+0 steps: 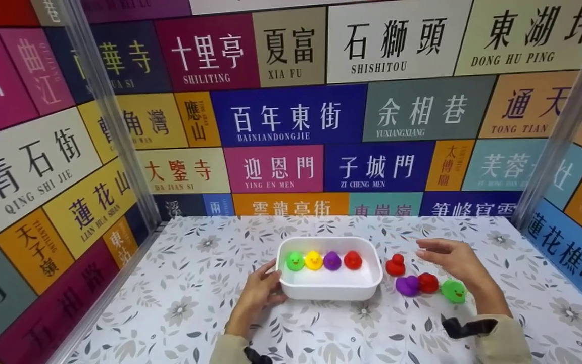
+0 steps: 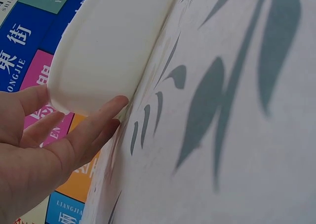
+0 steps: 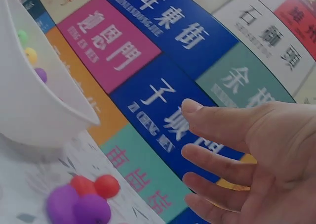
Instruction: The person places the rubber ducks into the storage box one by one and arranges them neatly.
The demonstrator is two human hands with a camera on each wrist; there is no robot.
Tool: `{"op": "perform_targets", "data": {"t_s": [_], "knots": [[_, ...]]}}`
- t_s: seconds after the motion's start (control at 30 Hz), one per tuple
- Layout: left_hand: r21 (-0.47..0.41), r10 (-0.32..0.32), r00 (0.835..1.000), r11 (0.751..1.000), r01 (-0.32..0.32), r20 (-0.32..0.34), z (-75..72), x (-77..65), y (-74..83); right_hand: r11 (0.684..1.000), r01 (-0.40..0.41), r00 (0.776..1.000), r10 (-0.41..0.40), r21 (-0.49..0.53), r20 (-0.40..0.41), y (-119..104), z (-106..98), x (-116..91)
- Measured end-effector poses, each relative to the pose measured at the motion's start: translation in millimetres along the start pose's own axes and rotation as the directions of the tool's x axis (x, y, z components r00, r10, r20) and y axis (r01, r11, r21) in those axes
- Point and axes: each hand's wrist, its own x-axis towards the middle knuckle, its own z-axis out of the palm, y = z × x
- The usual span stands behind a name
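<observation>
A white plastic box [image 1: 329, 291] holds a row of small rubber ducks: a green duck [image 1: 295, 261], a yellow duck [image 1: 313, 260], a purple duck [image 1: 332, 261] and a red duck [image 1: 353, 260]. My left hand [image 1: 259, 292] touches the box's left end, its thumb near the rim and its extended fingers low along the wall in the left wrist view. To the right of the box, my right hand [image 1: 450, 258] hovers with fingers loosely extended and nothing in them. Near it on the table are a single red duck [image 1: 395, 265], a purple duck [image 1: 407, 286], another red duck [image 1: 428, 283] and a green duck [image 1: 454, 291].
A white cloth with grey leaves and flowers covers the table [image 1: 180, 308]. Behind it stands a wall [image 1: 291, 116] of colourful panels with Chinese lettering. Clear upright strips [image 1: 114, 111] rise at both back corners. Dark bands [image 1: 468, 327] cross both wrists.
</observation>
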Motion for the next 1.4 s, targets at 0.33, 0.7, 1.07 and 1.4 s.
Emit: {"op": "perform_targets", "data": {"t_s": [0.33, 0.7, 1.07, 1.4], "knots": [[0.019, -0.003, 1.0, 1.0, 0.003, -0.009, -4.0, -2.5, 1.4, 0.999, 0.031, 0.998, -0.029, -0.021, 0.05, 37, -22, -6], [-0.014, 0.035, 0.999, 0.999, -0.035, 0.006, -0.4, -2.5, 0.4, 0.993, -0.083, 0.996, 0.081, 0.078, 0.029, 92, -38, -13], [0.005, 0.002, 1.0, 1.0, -0.002, -0.012, 0.8, -0.4, 1.3, 0.961, -0.249, 0.963, 0.232, 0.123, 0.139, 125, -39, -15], [0.021, 0.021, 1.0, 1.0, -0.021, 0.0, 1.6, -1.3, 0.8, 0.966, -0.241, 0.963, 0.226, 0.097, 0.145, 126, -36, -15]]}}
